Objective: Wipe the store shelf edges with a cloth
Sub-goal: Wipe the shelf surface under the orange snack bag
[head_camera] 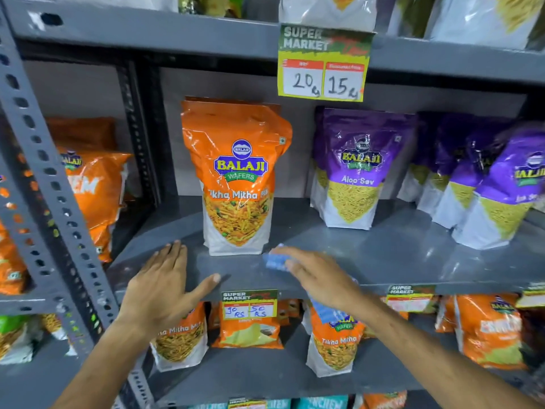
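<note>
Both hands are on the middle shelf [383, 255], a grey metal one. The left hand [165, 284] lies flat near the front edge, fingers spread and gripping nothing, thumb reaching along the lip. The right hand [318, 278] presses the blue cloth [275, 261] against the shelf top; its fingers lie flat over the cloth rather than pinching it, and motion blur smears both. A strip of the cloth also hangs below the wrist, over the shelf edge.

Right behind the hands stands an orange pouch [239, 178], upright, just beside the cloth: "BALAJI WAFERS", "Tikha Mitha". To its right, well apart, is a purple pouch [354, 169] reading "BALAJI", "Aloo Sev", with more purple pouches [486, 187] leaning further right. Orange bags [94, 184] sit behind the perforated upright [44, 178] on the left.

A price tag [323, 63] hangs from the shelf above: "SUPER MARKET", handwritten "20" and "15". A smaller tag [249, 304] is fixed to the front edge between the two hands, reading "SUPER MARKET" and "50 RS"; its left figure is hard to make out. Another tag [410, 298] further right is too blurred to read.

On the shelf below [265, 376] are more orange packs [336, 343] marked "Tikha Mitha".
</note>
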Motion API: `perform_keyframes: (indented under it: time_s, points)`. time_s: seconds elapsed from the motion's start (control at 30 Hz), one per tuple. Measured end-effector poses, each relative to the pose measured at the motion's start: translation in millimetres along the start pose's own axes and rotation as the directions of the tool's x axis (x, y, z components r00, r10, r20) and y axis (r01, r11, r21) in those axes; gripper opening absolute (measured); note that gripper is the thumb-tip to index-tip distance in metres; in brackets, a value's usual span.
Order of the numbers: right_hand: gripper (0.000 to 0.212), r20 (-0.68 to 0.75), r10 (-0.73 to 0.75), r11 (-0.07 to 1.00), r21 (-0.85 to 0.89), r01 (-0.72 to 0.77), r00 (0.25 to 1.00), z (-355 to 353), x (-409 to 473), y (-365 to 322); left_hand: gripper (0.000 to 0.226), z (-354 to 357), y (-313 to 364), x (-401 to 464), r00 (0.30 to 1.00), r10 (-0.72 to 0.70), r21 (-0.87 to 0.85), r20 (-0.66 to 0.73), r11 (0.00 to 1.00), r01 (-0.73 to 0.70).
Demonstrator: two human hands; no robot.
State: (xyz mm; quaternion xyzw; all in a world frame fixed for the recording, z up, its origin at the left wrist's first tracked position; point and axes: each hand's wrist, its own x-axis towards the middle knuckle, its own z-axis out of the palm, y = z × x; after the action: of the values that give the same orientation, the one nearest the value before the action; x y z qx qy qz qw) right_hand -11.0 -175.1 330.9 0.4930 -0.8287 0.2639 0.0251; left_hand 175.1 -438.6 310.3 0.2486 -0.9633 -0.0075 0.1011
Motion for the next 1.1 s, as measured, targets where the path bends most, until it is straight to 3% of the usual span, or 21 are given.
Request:
perform_keyframes:
  time_s: [0.1, 0.17, 0.3, 0.53, 0.8, 1.0, 1.1]
  points:
    - [0.033, -0.201, 0.157, 0.98, 0.15, -0.128, 0.967, -18, 42, 23, 0.137, 3, -1, 1, 1.0, 0.0, 0.018, -0.015, 1.0, 0.0]
    - [0.029, -0.262, 0.25, 0.968, 0.086, -0.235, 0.932, -29, 90, 43, 0.135, 5, -2, 0, 0.999, 0.001, 0.018, -0.032, 1.0, 0.0]
    - [0.035, -0.149, 0.338, 0.937, -0.041, -0.347, 0.929, -31, 188, 65, 0.131, 8, -4, 1, 0.997, -0.01, 0.006, -0.074, 1.0, 0.011]
    - [0.046, 0.153, 0.267, 0.964, -0.032, -0.265, 0.951, 8, 247, 105, 0.134, 9, -4, 6, 0.995, -0.028, 0.017, -0.093, 0.999, 0.029]
    - [0.036, 0.142, 0.092, 0.995, -0.061, -0.084, 0.986, 13, 204, 96, 0.13, 7, 0, 2, 0.996, -0.028, 0.014, -0.083, 0.999, 0.029]
    - [0.044, 0.164, 0.009, 0.993, -0.116, 0.011, 0.986, 6, 142, 83, 0.13, 2, 2, -1, 0.998, -0.018, 0.009, -0.053, 1.0, 0.019]
    - [0.044, 0.208, -0.048, 0.997, -0.044, 0.058, 0.977, -4, 110, 86, 0.131, 0, 2, -2, 0.999, -0.019, 0.002, -0.045, 1.0, 0.019]
